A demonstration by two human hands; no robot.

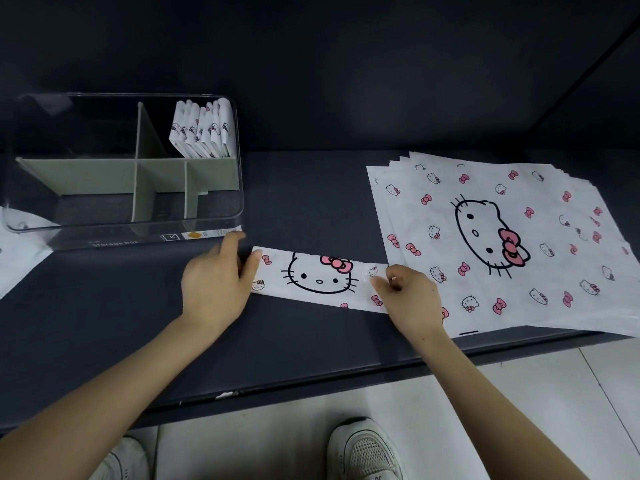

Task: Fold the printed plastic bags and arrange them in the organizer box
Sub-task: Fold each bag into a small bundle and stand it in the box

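Observation:
A white plastic bag printed with a cat face and pink bows, folded into a long strip (320, 277), lies on the dark table in front of me. My left hand (216, 284) holds the strip's left end with fingers curled over it. My right hand (408, 297) pinches the strip's right end. To the right lies a stack of flat printed bags (502, 237). The clear organizer box (214, 220) stands at the back left, with several folded bags (202, 129) upright in its back right compartment.
Grey dividers (104, 174) split the box into compartments. Another printed bag (17, 251) lies at the far left edge. The table's front edge (311, 382) runs below my arms, with my white shoes (363, 452) on the tiled floor beneath.

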